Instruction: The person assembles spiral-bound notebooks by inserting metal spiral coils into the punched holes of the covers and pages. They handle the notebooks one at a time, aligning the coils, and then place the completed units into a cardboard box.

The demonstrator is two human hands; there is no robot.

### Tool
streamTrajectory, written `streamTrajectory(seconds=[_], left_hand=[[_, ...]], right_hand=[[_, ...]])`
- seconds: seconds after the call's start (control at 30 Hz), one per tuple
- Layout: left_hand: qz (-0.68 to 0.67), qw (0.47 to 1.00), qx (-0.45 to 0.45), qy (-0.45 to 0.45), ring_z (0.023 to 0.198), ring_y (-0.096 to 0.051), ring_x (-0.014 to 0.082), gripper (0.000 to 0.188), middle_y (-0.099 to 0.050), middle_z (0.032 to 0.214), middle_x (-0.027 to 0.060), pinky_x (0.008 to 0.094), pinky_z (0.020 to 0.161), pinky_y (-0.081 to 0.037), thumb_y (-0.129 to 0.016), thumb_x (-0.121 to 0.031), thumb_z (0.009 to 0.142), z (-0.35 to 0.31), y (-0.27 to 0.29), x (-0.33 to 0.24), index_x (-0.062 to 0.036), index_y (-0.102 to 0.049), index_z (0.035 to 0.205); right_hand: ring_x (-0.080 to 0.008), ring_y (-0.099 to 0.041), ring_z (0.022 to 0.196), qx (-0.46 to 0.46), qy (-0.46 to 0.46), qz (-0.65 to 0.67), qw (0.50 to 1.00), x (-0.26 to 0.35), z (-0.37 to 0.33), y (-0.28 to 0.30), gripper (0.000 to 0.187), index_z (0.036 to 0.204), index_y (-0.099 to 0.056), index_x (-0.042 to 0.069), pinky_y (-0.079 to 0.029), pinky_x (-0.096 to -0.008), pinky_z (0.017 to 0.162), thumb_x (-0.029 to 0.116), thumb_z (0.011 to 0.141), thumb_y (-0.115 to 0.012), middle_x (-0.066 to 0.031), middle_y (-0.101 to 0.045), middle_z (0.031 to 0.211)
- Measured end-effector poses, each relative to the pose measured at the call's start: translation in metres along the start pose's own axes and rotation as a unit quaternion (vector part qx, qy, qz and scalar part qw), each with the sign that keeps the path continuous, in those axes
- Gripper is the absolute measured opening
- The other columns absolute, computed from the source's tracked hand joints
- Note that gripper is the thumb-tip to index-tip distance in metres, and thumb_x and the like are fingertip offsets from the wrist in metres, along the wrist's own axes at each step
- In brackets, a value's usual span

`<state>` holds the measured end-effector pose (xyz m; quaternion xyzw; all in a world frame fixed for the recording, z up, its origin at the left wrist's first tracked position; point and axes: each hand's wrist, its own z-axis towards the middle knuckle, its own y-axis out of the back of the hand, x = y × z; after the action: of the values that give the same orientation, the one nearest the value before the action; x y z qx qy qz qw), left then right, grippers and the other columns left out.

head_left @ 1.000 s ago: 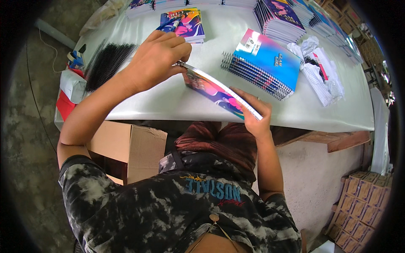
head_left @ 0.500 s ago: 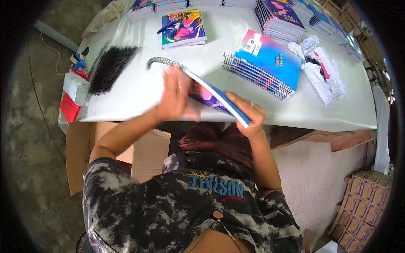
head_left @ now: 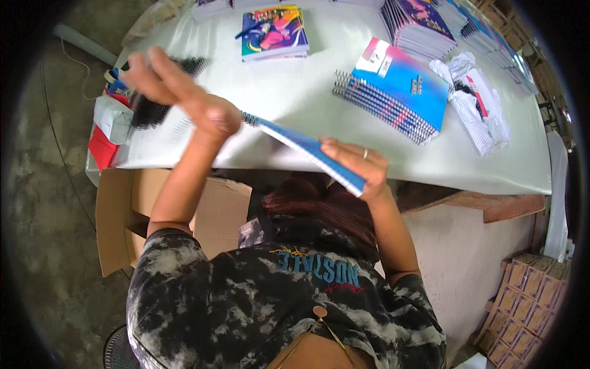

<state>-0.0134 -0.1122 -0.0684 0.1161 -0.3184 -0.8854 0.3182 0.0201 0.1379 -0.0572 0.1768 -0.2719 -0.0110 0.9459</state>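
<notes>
My right hand (head_left: 359, 165) grips a thin notebook (head_left: 307, 150) by its near right end, fingers on the blue cover and thumb out of sight. The notebook is held on a slant at the table's near edge, its page edge toward me. From its far left corner a spiral coil (head_left: 249, 119) sticks out, partly hidden by my left wrist. My left hand (head_left: 181, 92) is raised with fingers stretched out and holds nothing. Beneath and beyond it lies a heap of loose black spiral coils (head_left: 161, 111) on the white table.
Spiral-bound blue notebooks (head_left: 402, 86) are stacked on the right, beside crumpled paper (head_left: 482, 120). Pens lie on a smaller stack of colourful books (head_left: 276, 37). More stacks (head_left: 424, 27) line the far side. A white packet (head_left: 112, 118) sits at the left edge, above an open cardboard box (head_left: 218, 206).
My left hand has swung up and left, away from the notebook toward the coil heap, fingers spreading. The notebook has tilted, showing less of its purple side, and stays in my right hand.
</notes>
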Motion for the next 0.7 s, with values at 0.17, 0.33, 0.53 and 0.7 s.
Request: streamTrajectory(seconds=[0.17, 0.33, 0.53, 0.7], left_hand=[[-0.061, 0.992, 0.026, -0.105, 0.124, -0.015, 0.0565, 0.108, -0.018, 0.135, 0.0359, 0.0632, 0.1, -0.01, -0.043, -0.076, 0.071, -0.017, -0.011, -0.002, 0.0062, -0.018, 0.136], [0.011, 0.986, -0.156, 0.053, 0.13, -0.019, 0.0411, 0.106, -0.018, 0.137, 0.0339, 0.0472, 0.105, -0.017, -0.04, -0.074, 0.075, 0.022, -0.01, 0.037, 0.0126, -0.018, 0.133], [0.049, 0.986, -0.115, -0.11, 0.132, -0.012, 0.0421, 0.108, -0.02, 0.139, 0.0296, 0.059, 0.103, -0.003, -0.03, -0.078, 0.072, 0.033, 0.005, 0.037, 0.0091, -0.018, 0.135], [-0.084, 0.996, -0.013, 0.034, 0.13, -0.018, 0.0447, 0.109, -0.013, 0.143, 0.0243, 0.0617, 0.102, -0.011, -0.047, -0.075, 0.07, -0.008, -0.037, -0.022, 0.0059, -0.018, 0.137]], right_hand=[[-0.0269, -0.066, 0.085, -0.044, 0.012, -0.036, 0.998, -0.013, 0.008, 0.011, 0.031, 0.101, -0.064, -0.002, -0.053, -0.0316, 0.073, 0.006, 0.071, -0.067, -0.0172, -0.065, 0.096], [-0.0264, -0.066, 0.085, -0.037, -0.013, 0.009, 0.999, 0.0, 0.003, -0.001, 0.032, 0.103, -0.063, -0.002, -0.052, -0.0303, 0.074, 0.005, 0.073, -0.067, -0.0174, -0.065, 0.098], [-0.0272, -0.066, 0.086, -0.059, -0.024, -0.011, 0.998, -0.003, -0.009, 0.008, 0.03, 0.101, -0.064, -0.002, -0.052, -0.0322, 0.076, 0.004, 0.072, -0.067, -0.0172, -0.066, 0.095], [-0.0279, -0.066, 0.084, -0.078, -0.029, -0.013, 0.996, -0.007, -0.006, 0.005, 0.03, 0.1, -0.064, -0.002, -0.053, -0.0326, 0.072, 0.006, 0.072, -0.068, -0.0189, -0.065, 0.094]])
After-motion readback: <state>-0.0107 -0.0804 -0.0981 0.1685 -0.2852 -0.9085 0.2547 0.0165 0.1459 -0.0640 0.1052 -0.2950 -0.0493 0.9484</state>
